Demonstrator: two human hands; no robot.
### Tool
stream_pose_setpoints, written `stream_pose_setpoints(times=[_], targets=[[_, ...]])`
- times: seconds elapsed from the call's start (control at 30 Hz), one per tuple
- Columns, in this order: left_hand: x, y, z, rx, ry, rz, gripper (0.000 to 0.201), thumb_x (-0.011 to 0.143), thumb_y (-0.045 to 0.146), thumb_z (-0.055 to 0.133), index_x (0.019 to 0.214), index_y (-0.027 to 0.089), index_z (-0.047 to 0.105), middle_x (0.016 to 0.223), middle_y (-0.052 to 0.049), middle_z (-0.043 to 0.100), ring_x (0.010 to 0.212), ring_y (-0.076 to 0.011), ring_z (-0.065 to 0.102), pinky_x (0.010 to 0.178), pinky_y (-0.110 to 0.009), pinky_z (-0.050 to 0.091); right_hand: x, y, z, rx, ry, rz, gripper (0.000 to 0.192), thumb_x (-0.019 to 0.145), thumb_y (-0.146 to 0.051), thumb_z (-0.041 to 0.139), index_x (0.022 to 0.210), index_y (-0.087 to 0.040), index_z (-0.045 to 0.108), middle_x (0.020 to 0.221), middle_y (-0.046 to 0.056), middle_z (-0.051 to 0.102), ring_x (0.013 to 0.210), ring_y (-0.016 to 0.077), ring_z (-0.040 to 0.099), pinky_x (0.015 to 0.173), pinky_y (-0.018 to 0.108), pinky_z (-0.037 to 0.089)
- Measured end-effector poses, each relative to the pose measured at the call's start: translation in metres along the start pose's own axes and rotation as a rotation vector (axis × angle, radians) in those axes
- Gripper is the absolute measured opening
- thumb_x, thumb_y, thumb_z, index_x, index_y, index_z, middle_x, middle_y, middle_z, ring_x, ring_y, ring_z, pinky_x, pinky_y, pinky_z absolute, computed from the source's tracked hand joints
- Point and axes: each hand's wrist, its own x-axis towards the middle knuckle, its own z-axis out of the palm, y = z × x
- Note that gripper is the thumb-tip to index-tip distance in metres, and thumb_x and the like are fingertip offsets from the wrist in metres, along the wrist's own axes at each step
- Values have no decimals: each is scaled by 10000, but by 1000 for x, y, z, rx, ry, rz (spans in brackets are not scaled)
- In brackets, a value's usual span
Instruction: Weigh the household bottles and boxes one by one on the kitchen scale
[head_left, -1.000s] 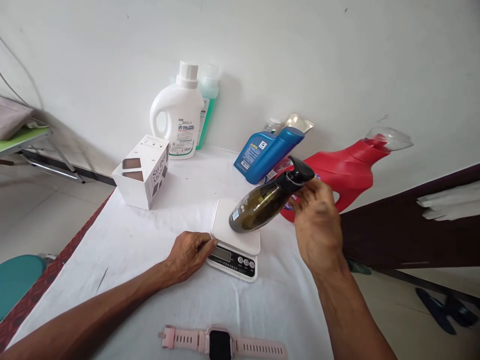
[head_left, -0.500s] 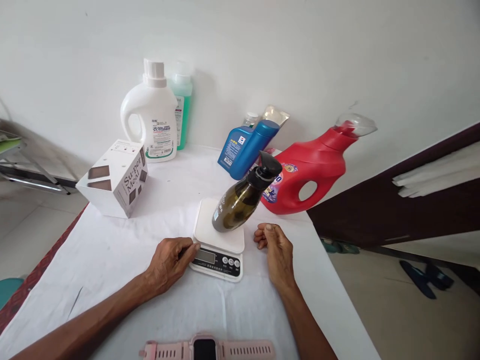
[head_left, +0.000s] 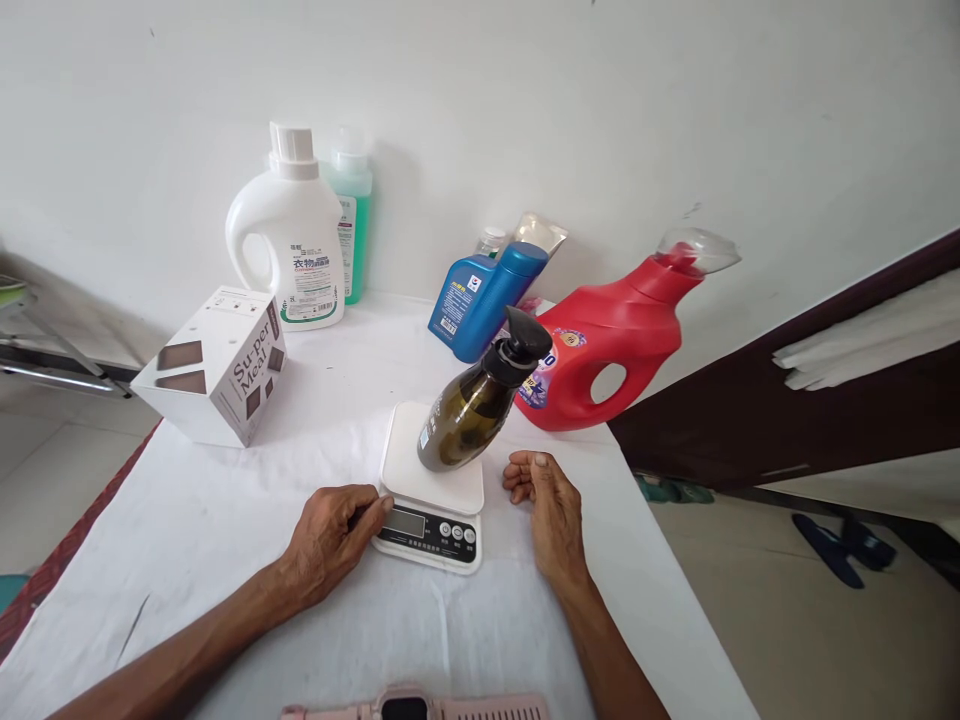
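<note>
A white kitchen scale [head_left: 433, 530] with a dark display strip and round buttons lies on the white cloth. On its platform stands a dark green pump bottle [head_left: 466, 415] with a black pump head. My left hand [head_left: 336, 535] is closed at the scale's left edge, its thumb against the corner beside the display; its other fingertips are partly hidden. My right hand [head_left: 551, 505] rests on the cloth to the right of the scale, fingers curled together with nothing in them, apart from both scale and bottle.
Behind stand a white detergent jug [head_left: 296, 235], a green-liquid bottle [head_left: 356, 220], a blue bottle [head_left: 480, 300] and a red jug [head_left: 615, 345]. A white box [head_left: 217, 365] sits at left. A pink watch [head_left: 405, 705] lies at the front edge. Slippers [head_left: 844, 548] lie on the floor.
The whole view has shifted a little, so things appear slightly lower and further left. Both hands, the scale and the pump bottle keep the same places relative to each other.
</note>
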Motion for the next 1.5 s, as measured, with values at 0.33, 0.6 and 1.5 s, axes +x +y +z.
stream_pose_setpoints(times=[0.33,0.6,1.5], targets=[[0,1,1,-11,13,-9,476,1035,479,397,651,203,337,627,42,311,590,-106,292,560,-276,244,-10,-60,10,-128,-123,-223,722,789,-677,756,1356,-284,542,1421,120,592,1253,335,586,923,476,521],[3,-1,2,-5,8,-5,487,1031,507,387,657,202,321,631,39,306,596,-106,295,569,-276,242,-2,-101,56,-336,-128,-279,751,699,-521,869,1324,-259,545,1232,105,677,1159,357,622,947,536,527],[1,1,1,-64,21,-9,443,1033,379,427,651,196,299,600,47,312,568,-103,277,577,-290,217,129,-47,78,-407,257,-298,862,651,-572,832,1328,-135,525,1375,252,568,1351,435,473,1163,608,345]])
